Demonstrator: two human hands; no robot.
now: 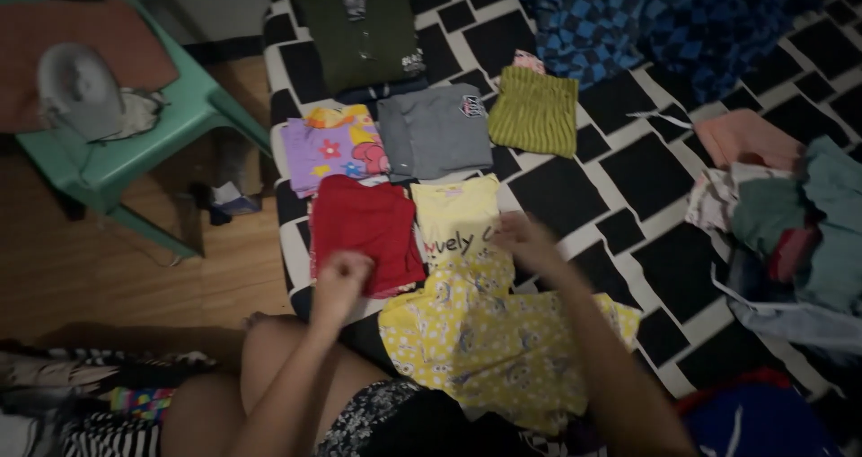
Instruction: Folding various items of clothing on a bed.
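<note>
A yellow printed garment (489,331) lies spread on the black-and-white patterned bed (628,170) in front of me. My left hand (339,280) is closed, hovering at the garment's upper left edge, beside a folded red cloth (364,224). My right hand (525,241) rests on the garment's top near a folded pale yellow shirt (453,210). Motion blur hides whether either hand pinches fabric. Folded pieces lie behind: purple cartoon print (330,147), grey shirt (434,132), striped olive cloth (535,109), dark green shirt (359,26).
An unfolded heap of clothes (790,232) lies at the right, a blue checkered cloth (646,17) at the back. A green plastic chair (117,143) with a grey iron (76,89) stands on the wooden floor at left. My bare knees (269,358) are below.
</note>
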